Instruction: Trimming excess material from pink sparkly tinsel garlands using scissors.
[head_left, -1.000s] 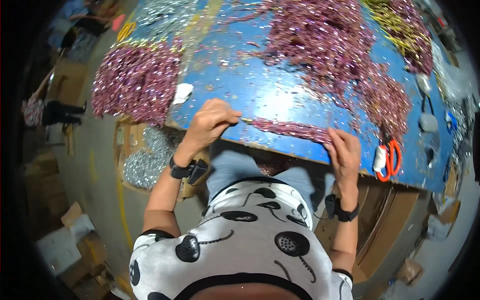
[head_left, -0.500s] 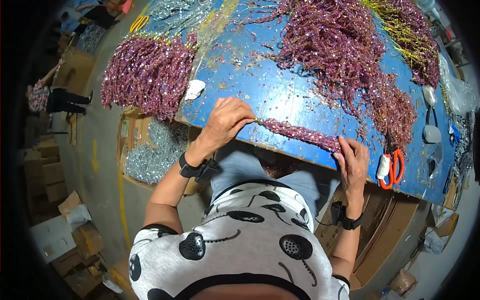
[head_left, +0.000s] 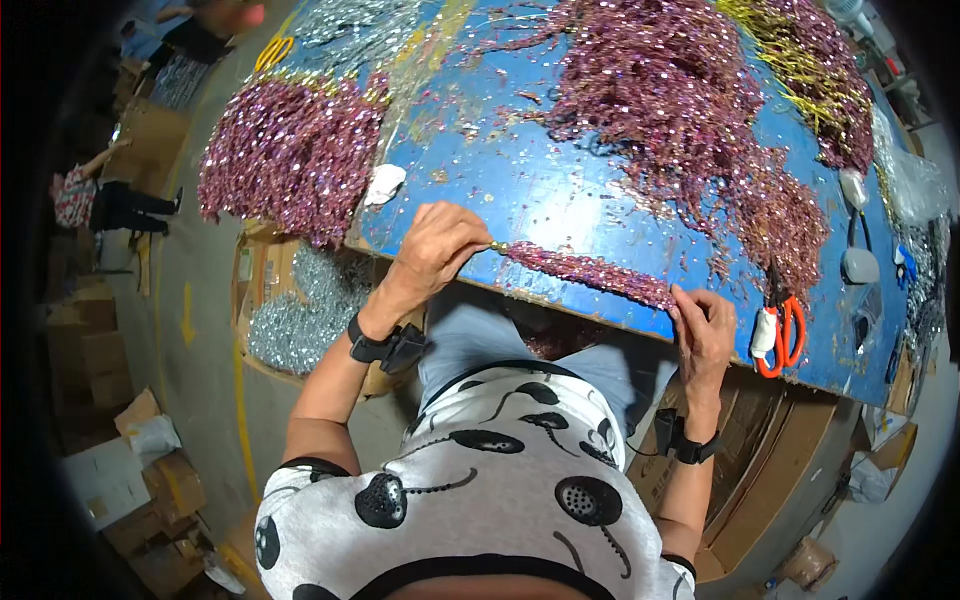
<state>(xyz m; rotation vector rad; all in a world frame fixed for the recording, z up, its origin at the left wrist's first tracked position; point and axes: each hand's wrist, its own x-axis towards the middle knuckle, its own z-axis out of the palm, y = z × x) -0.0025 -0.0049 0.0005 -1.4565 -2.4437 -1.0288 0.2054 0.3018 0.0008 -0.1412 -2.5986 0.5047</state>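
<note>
A slim bundle of pink sequin strands (head_left: 585, 270) stretches along the near edge of the blue table (head_left: 480, 170). My left hand (head_left: 440, 243) pinches its gold-coloured end. At the other end, my right hand (head_left: 703, 325) has thumb and fingertips closed on the tips of the strands. Orange-handled scissors (head_left: 778, 338), one handle wrapped in white, lie to the right of my right hand. A big heap of loose pink sequin strands (head_left: 665, 90) covers the table beyond the bundle.
Finished-looking pink bundles (head_left: 290, 150) hang over the table's left edge, near a crumpled white wad (head_left: 385, 184) and yellow-handled scissors (head_left: 273, 53). Below stands a carton of silver strands (head_left: 310, 320). A grey round-ended tool (head_left: 860, 265) lies at right. A person (head_left: 110, 195) stands at far left.
My left hand has shifted slightly left with the gold end of the bundle. The right hand stays at the other end, nearly in place.
</note>
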